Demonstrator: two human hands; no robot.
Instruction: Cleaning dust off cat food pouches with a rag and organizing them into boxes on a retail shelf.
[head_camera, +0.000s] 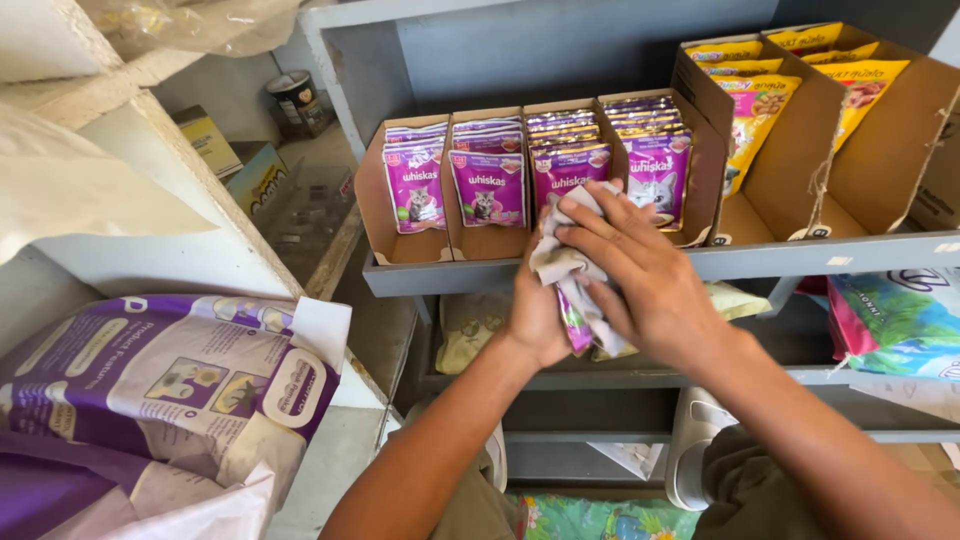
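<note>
Item in hand: purple pouch, held upright in front of the grey shelf, below its front lip.
Left hand: closed around the pouch from behind, gripping it.
Right hand: fingers spread flat, pressing a pale cloth over the pouch's upper face.
Progress: I judged the wiping to be under way; the cloth covered the top half, the lower edge showed bare beneath it.
Stock on shelf: four cardboard trays of purple pouches, standing in rows; the third tray sat directly behind my hands.
Neighbouring stock: two trays of yellow pouches to the right, partly emptied.
Edges: shelf lip just above my knuckles; white wall and a large purple sack close at left.
Open room: I had free space toward my body and downward; little sideways at left.
</note>
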